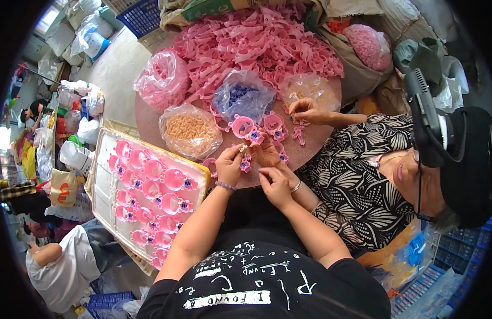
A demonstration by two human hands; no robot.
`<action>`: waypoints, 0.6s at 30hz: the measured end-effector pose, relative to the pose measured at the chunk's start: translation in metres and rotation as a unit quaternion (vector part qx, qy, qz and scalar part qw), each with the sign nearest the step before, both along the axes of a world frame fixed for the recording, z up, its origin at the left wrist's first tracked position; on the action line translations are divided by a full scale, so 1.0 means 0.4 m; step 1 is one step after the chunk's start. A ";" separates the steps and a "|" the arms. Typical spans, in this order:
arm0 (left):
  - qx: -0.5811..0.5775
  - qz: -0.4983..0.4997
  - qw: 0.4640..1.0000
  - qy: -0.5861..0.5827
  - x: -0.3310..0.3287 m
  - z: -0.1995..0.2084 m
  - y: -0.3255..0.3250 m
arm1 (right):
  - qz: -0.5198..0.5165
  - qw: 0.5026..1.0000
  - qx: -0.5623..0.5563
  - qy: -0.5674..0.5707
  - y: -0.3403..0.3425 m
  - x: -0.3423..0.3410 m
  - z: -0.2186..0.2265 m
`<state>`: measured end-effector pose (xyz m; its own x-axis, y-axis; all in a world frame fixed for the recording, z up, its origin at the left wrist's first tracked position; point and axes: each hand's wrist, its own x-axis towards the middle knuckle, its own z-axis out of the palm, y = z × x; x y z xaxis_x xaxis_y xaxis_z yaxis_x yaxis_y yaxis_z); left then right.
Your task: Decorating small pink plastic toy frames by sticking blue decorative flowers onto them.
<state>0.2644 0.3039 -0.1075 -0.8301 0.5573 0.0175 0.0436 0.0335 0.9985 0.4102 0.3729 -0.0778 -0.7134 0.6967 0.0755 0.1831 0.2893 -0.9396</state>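
Note:
My left hand is raised at the near edge of the round table and pinches a small pink plastic piece with a blue insert. My right hand sits just right of it, fingers curled together on something tiny that I cannot make out. A pink ring-shaped toy part lies just beyond my hands. A co-worker's hand rests between my hands and that part.
A white tray with several assembled pink rings sits at my left. On the table are a heap of pink parts and bags of beige pieces, blue pieces and pink pieces. The co-worker's other hand reaches in from the right.

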 end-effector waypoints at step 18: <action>0.102 0.033 0.950 -0.293 -0.113 0.022 0.079 | -0.003 0.963 0.262 -0.062 0.171 -0.205 0.053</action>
<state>0.2190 0.3356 -0.0987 -0.7641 0.5382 -0.3556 -0.5165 -0.1802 0.8371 0.3281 0.4412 -0.0566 -0.7361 0.5898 0.3321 0.2867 0.7161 -0.6364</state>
